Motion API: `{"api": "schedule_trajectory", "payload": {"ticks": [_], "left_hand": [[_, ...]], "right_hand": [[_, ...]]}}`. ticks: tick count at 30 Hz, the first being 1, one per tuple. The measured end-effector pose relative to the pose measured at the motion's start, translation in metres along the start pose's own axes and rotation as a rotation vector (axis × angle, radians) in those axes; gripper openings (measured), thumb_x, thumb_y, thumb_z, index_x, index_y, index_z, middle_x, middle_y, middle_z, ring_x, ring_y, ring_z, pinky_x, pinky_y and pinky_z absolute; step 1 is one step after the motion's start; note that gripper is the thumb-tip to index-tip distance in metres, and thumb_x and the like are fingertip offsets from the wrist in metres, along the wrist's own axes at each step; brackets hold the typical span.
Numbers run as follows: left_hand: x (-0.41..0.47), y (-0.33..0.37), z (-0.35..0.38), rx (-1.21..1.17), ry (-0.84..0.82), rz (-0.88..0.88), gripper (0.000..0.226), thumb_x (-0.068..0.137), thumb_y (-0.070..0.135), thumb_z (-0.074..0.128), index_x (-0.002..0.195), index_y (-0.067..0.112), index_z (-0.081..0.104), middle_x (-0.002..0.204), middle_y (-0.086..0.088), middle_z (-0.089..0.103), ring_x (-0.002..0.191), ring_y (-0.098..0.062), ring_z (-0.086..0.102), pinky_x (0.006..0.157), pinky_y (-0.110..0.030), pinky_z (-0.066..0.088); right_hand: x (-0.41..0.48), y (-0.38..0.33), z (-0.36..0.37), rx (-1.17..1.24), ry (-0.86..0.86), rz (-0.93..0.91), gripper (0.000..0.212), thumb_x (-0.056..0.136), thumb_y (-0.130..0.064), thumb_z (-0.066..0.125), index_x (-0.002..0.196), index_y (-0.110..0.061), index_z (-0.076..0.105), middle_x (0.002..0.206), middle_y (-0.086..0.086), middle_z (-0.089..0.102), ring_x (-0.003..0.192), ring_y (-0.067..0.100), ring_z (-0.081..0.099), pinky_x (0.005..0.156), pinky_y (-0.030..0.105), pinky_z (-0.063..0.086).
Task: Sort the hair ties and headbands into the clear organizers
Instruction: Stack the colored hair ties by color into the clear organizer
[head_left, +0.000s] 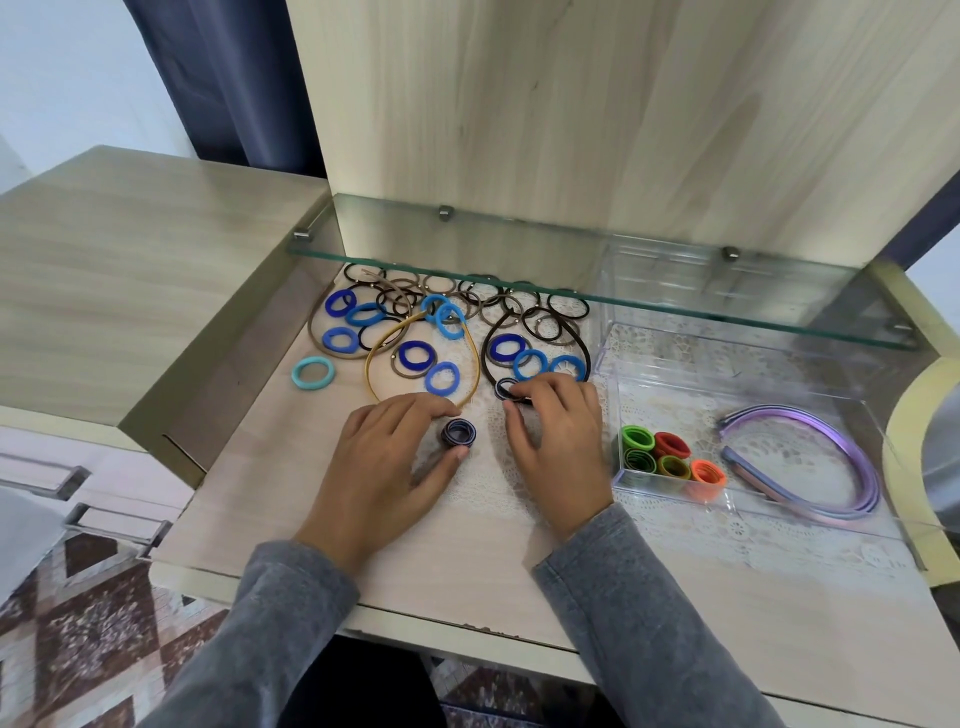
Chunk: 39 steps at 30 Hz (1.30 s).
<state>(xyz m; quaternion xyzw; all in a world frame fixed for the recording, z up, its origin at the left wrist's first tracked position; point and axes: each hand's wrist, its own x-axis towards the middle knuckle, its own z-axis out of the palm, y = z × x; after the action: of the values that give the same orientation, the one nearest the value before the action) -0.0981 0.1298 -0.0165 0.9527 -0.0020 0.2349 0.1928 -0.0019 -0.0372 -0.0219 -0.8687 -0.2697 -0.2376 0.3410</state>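
Observation:
My left hand (387, 457) pinches a small stack of dark navy hair ties (458, 433) between thumb and forefinger on the desk. My right hand (556, 441) rests beside it, fingertips closed on another dark navy hair tie (505, 388) at the end of a dark brown headband (576, 338). Blue hair ties (441, 376) and thin brown and black ties (470, 293) lie scattered behind, with a gold headband (382, 343). The clear organizer (670, 488) at the right holds green, red and orange ties (667, 457) and purple headbands (852, 457).
A glass shelf (519, 260) overhangs the back of the desk, with another clear box (675, 275) on it. A light teal tie (312, 372) lies apart at the left. A wooden cabinet side (156, 291) borders the left; a lace mat (675, 525) lies under the organizer.

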Motion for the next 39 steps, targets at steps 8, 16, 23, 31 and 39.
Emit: {"api": "schedule_trajectory", "payload": {"ticks": [8,16,23,31,39], "left_hand": [[0.002,-0.002,0.005,0.093,-0.024,-0.328,0.049,0.094,0.03,0.035,0.141,0.022,0.047,0.154,0.0,0.042,0.145,-0.022,0.034,0.117,-0.044,0.023],[0.005,-0.004,0.007,0.128,-0.173,-0.421,0.061,0.095,0.038,0.016,0.153,0.027,0.032,0.166,0.003,0.012,0.153,-0.022,0.011,0.122,-0.043,0.008],[0.006,-0.003,0.006,0.101,-0.186,-0.424,0.062,0.095,0.043,0.012,0.154,0.029,0.027,0.167,0.005,0.008,0.154,-0.018,0.006,0.122,-0.041,0.005],[0.006,-0.005,0.007,0.078,-0.195,-0.422,0.049,0.106,0.033,0.026,0.155,0.03,0.024,0.167,0.004,0.004,0.154,-0.019,0.002,0.123,-0.041,0.004],[0.008,-0.006,0.003,0.016,-0.203,-0.417,0.05,0.104,0.026,0.035,0.153,0.032,0.028,0.167,0.004,0.004,0.154,-0.019,0.0,0.123,-0.04,0.001]], "right_hand": [[-0.004,-0.015,-0.01,0.066,-0.076,-0.246,0.011,0.09,-0.024,0.062,0.093,-0.015,0.068,0.099,-0.003,0.06,0.088,0.016,0.051,0.074,0.035,0.041],[-0.005,-0.015,-0.007,-0.01,-0.17,-0.334,0.014,0.09,-0.03,0.062,0.095,-0.018,0.068,0.099,-0.004,0.061,0.087,0.015,0.05,0.075,0.034,0.04],[-0.005,-0.017,-0.009,-0.067,-0.213,-0.317,0.021,0.088,-0.038,0.061,0.101,-0.022,0.066,0.101,-0.006,0.059,0.091,0.016,0.049,0.076,0.034,0.038],[-0.002,-0.019,-0.009,-0.108,-0.317,-0.283,0.025,0.083,-0.045,0.062,0.1,-0.027,0.065,0.112,-0.004,0.055,0.104,0.019,0.047,0.083,0.039,0.04],[0.009,-0.024,-0.012,-0.17,-0.437,-0.274,0.024,0.08,-0.048,0.062,0.09,-0.027,0.067,0.111,-0.003,0.053,0.103,0.02,0.042,0.085,0.035,0.032]]}}
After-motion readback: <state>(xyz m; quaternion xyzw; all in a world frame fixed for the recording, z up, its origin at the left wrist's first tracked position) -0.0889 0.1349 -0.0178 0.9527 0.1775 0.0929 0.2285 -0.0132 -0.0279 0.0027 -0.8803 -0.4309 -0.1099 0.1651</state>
